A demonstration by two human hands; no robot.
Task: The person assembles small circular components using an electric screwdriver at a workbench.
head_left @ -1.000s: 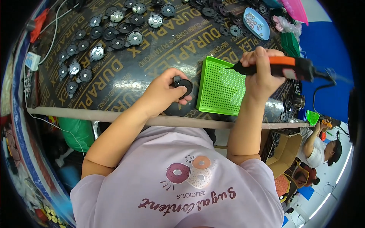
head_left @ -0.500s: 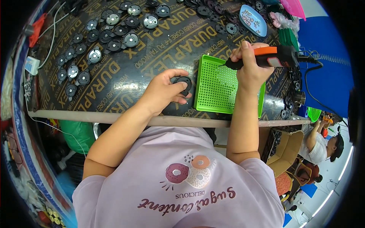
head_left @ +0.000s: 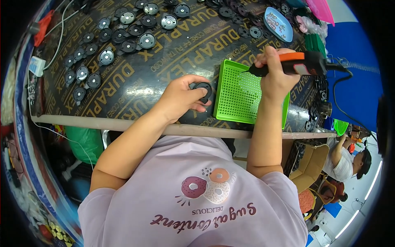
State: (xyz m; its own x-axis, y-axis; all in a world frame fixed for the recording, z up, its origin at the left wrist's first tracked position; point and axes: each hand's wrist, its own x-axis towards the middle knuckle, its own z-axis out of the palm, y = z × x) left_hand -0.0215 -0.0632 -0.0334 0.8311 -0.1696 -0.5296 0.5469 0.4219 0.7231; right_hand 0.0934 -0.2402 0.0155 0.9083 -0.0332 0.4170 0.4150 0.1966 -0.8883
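My left hand (head_left: 179, 99) is closed around a round black plastic part (head_left: 207, 87), with the thumb pressed on its face and fingers beneath. It is held above the dark table, just left of a green perforated tray (head_left: 228, 92). A black and orange electric screwdriver (head_left: 310, 65) lies in my right hand (head_left: 275, 80), fingers wrapped round its body. Its thin tip points left over the tray's far part, apart from the black part. My right forearm covers some of the tray's right side.
Several round black parts with metal discs (head_left: 147, 40) lie across the table's far left. A blue dish (head_left: 281, 33) of small pieces sits at the far right. The screwdriver's cable (head_left: 335, 88) hangs at the right. A co-worker (head_left: 347, 160) is beyond the cardboard box (head_left: 310, 162).
The whole view has shifted slightly, so the table things appear a little further right. Both hands keep their holds, and their positions relative to the tray look nearly the same.
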